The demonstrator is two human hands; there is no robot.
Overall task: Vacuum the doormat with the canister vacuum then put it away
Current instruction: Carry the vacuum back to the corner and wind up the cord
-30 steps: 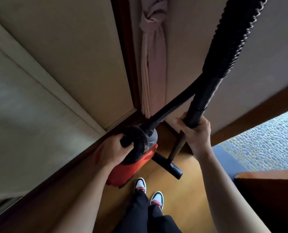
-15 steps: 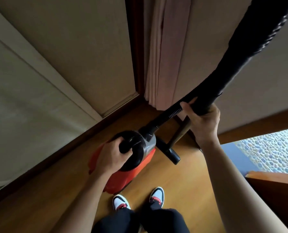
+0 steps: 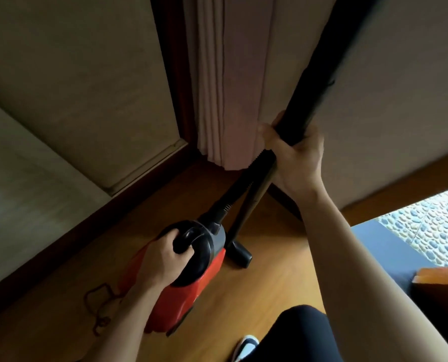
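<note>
The red canister vacuum [image 3: 175, 299] with a black top sits low over the wooden floor near the room's corner. My left hand [image 3: 162, 259] grips its black carry handle. My right hand [image 3: 296, 158] holds the black hose and wand [image 3: 311, 87] together, higher up by the curtain. The ribbed hose runs down from that hand to the canister's front. The wand slants down to the black floor nozzle [image 3: 239, 250], which rests on the floor just right of the canister. The doormat [image 3: 431, 236], pebble-patterned in blue and white, shows at the right edge.
A pale pink curtain [image 3: 230, 82] hangs in the corner above the vacuum. Beige walls with dark wooden skirting [image 3: 61, 246] run along the left. A thin cord [image 3: 97, 309] lies coiled on the floor left of the canister. A wooden piece of furniture [image 3: 439, 278] stands at right.
The canister has come down and toward the corner, with the nozzle now on the floor beside it. My view has dropped closer. Both hands keep their holds.
</note>
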